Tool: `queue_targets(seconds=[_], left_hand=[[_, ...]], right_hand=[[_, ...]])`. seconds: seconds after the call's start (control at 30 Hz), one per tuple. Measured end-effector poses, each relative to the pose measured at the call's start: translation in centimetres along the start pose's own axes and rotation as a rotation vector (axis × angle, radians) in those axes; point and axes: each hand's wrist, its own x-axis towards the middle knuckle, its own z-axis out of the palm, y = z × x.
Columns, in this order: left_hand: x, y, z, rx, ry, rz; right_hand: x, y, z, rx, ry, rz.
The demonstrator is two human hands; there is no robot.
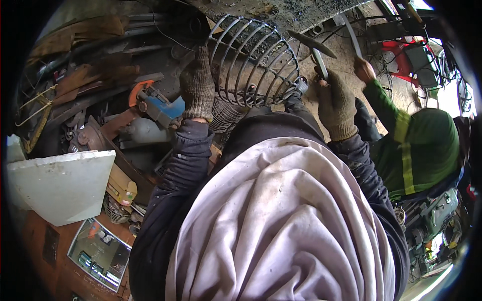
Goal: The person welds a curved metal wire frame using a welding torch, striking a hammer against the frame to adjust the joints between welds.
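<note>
A curved cage of welded metal rods (244,55) tilts up in front of me. My left hand (197,86), in a knitted work glove, is closed on its left edge; the fingertips are partly hidden. A matching glove covers my right hand (337,103), closed around the handle of a chipping hammer (312,44). The hammer's long pointed head is up, to the right of the cage and apart from it. Below the cage's left side is a stack of wire rings or a coil (231,114), partly hidden by the cage.
A worktop strewn with dark grit (281,9) lies ahead. On the right, a co-worker in green (427,145) holds a flat metal strip (351,36), near a red-and-black machine (409,60). A blue-and-orange tool (159,106), scrap metal and a white board (63,183) crowd the left.
</note>
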Motion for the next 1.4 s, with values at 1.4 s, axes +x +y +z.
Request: queue_targets(seconds=[1.4], left_hand=[[-1.0, -1.8, -3.8, 0.416, 0.370, 0.469]], right_hand=[[2.4, 0.7, -0.2, 0.392, 0.112, 0.269]])
